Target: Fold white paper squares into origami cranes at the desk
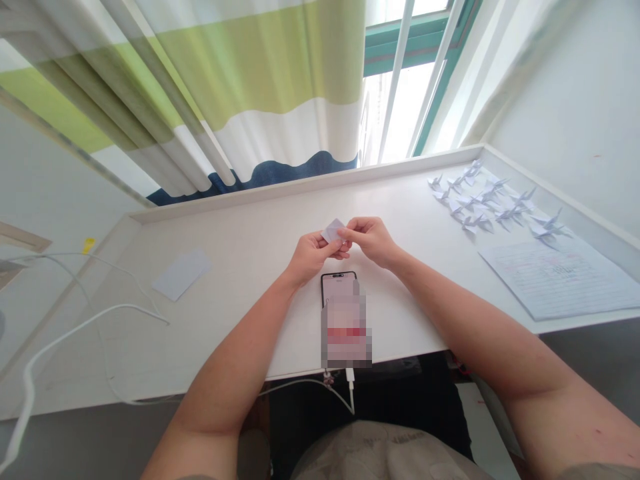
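Note:
A small folded piece of pale paper [333, 231] is pinched between my left hand [313, 257] and my right hand [367, 240], above the white desk [240, 267]. Both hands grip it with their fingertips, and the fingers hide part of it. Just below the hands lies a black-framed smartphone [340, 320], its screen blurred out, with a white charging cable at its lower end. Several folded paper cranes [493, 203] stand in a loose group to the right of my right hand.
A lined sheet of paper [555, 280] lies at the desk's right end, and a pale rectangular paper [183, 275] lies on the left. White cables [100, 327] cross the desk's left side. A raised lip [300, 187] runs along the back, below a striped curtain [225, 87] and window [405, 87].

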Motion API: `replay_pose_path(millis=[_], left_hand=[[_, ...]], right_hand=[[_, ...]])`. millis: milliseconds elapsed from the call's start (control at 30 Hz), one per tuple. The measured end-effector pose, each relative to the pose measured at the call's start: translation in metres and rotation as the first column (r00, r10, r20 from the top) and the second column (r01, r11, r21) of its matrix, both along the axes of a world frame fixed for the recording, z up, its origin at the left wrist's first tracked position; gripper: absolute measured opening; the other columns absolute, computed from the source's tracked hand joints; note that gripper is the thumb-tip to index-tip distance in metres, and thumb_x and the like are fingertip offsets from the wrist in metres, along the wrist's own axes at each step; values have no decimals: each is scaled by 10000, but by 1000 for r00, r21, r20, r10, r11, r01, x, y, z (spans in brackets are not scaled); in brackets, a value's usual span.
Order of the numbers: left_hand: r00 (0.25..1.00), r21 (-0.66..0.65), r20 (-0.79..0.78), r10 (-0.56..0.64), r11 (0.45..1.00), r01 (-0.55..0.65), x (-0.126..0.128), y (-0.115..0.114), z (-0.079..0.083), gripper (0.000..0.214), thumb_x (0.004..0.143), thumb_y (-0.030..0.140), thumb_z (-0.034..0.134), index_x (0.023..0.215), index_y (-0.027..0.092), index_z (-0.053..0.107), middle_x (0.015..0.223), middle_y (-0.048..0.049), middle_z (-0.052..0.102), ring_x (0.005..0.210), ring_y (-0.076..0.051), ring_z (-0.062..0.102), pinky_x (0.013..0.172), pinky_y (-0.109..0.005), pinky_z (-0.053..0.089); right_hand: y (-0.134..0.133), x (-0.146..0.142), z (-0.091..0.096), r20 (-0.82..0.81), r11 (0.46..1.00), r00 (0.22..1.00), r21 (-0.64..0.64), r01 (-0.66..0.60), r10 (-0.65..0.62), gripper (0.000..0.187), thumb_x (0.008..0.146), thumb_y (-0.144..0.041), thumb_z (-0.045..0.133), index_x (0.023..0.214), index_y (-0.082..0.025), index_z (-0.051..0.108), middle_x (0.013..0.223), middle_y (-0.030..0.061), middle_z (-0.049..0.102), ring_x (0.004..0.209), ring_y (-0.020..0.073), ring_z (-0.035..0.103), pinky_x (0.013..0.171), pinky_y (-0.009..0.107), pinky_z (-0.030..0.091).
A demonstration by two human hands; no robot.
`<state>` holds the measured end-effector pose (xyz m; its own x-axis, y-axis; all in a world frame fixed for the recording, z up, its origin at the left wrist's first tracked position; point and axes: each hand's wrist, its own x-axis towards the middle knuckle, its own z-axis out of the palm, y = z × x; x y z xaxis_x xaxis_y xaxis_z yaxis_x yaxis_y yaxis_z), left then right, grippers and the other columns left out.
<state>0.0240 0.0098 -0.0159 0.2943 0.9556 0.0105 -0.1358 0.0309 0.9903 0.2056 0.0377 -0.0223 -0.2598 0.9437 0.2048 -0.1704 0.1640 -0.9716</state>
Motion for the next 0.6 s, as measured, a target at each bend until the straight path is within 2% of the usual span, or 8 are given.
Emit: replay_pose_path(millis=[133, 300, 433, 600], left_hand=[[1000, -7, 2, -25, 1000, 25, -2, 1, 2, 404, 744, 450, 965, 896, 110, 807, 839, -78, 793, 668, -143, 721, 724, -317, 613], [999, -15, -27, -40, 999, 40, -4, 1, 4, 416, 747, 477, 960, 880, 112, 810, 787, -71, 780, 617, -128, 691, 675, -298, 594], [997, -26, -43, -67, 997, 66, -3, 0, 4, 407, 740, 463, 968, 883, 116, 810, 741, -56, 767, 616, -128, 692, 683, -292, 599], [995, -44, -84, -58, 998, 54, -2, -3, 5, 373, 765, 434, 954, 874, 114, 796, 791, -78, 790, 641, -137, 707, 719, -317, 618]], right_hand=[[1, 2, 0, 44, 1000, 999, 9, -29, 29, 524, 708, -651, 943, 648, -198, 685, 617, 14, 688, 607, 150, 623, 608, 310, 503], [-2, 1, 5, 80, 993, 990, 5, -118, 117, 483, 733, -627, 936, 771, -189, 734, 678, 7, 699, 637, 148, 622, 632, 317, 499], [-6, -1, 7, 90, 993, 991, 42, -108, 103, 471, 787, -626, 898, 711, -204, 705, 619, -7, 655, 608, 147, 586, 600, 316, 470], [-7, 1, 7, 46, 990, 989, -17, -139, 140, 518, 837, -659, 841, 653, -215, 650, 589, -3, 641, 598, 157, 582, 616, 326, 478]])
